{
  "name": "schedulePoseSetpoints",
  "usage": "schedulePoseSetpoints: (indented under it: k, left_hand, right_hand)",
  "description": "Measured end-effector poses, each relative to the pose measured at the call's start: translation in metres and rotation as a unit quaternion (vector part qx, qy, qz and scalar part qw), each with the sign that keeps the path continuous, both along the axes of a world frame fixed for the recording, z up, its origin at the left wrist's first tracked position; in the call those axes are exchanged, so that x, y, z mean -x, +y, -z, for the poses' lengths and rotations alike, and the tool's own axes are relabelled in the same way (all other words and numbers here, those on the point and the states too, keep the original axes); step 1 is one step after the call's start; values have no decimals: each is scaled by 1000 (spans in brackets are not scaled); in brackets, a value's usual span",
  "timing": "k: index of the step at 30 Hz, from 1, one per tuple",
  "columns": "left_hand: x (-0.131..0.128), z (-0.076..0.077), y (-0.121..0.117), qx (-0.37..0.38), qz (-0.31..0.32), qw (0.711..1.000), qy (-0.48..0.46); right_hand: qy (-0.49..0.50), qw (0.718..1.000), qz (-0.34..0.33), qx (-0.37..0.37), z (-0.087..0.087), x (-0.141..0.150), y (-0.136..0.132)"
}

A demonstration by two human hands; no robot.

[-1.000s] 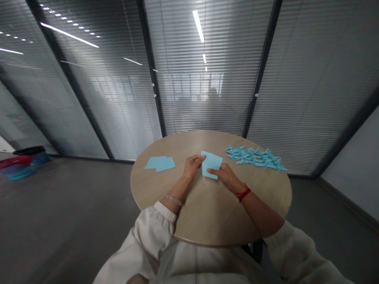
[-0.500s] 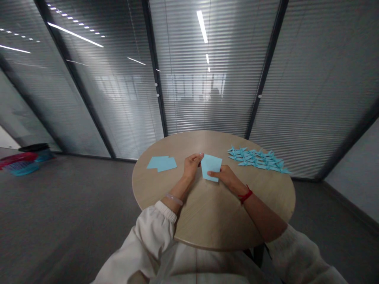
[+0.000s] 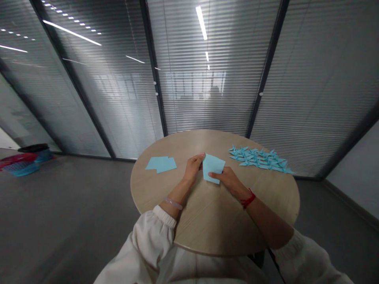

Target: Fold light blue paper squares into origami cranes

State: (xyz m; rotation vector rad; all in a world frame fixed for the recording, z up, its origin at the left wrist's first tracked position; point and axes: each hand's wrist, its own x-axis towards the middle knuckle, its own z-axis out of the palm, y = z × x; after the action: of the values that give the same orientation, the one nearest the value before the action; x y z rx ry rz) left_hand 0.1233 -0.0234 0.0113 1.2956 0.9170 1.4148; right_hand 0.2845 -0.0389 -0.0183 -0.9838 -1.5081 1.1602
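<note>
A light blue square of paper (image 3: 212,165) is held up over the middle of the round table (image 3: 207,221). My left hand (image 3: 194,165) pinches its upper left edge, thumb near the corner. At its lower right, my right hand (image 3: 232,180) grips it with the thumb across the front and the fingers hidden behind. More blue paper sheets (image 3: 162,163) lie overlapping on the table, left of my left hand. Several folded blue paper cranes (image 3: 259,158) sit in rows on the right side of the table.
Glass partitions with blinds (image 3: 207,114) stand behind the table. On the floor at far left are a red and blue basket (image 3: 22,165) and a dark-rimmed blue bin (image 3: 37,150). A pale wall (image 3: 355,157) rises at the right.
The held paper has tilted slightly, its right side shifting a little to the right with my right hand. My left hand keeps its hold at the left edge.
</note>
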Motion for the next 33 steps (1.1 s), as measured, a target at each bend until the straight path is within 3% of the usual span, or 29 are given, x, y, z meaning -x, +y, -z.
schedulePoseSetpoints:
  k: [3,6,11,13,18,23,28,33]
  left_hand:
    - [-3,2,-2,13,43,999,11]
    - [-2,4,-1,13,42,999,-7]
    - [-1,6,0,14,27,1000,-4]
    - [-3,6,-1,20,34,999,-5]
    - [-8,5,-5,35,67,997,-29]
    - [-9,6,-7,55,91,992,-68]
    - [-9,4,-7,61,66,993,-79]
    - [-11,-1,-10,43,64,994,-82]
  right_hand:
    - [13,1000,16,-11,-2,0,0]
    - [25,998,41,-33,-3,-1,2]
    - [17,977,183,-112,-2,-6,9]
    - [5,969,209,-129,-2,-7,9]
    - [-34,957,226,-177,-8,-5,2]
    - [-112,921,247,-280,-11,-2,-9]
    - [-196,882,231,-362,-11,-1,-15]
    - [-194,876,255,-359,-13,1,-16]
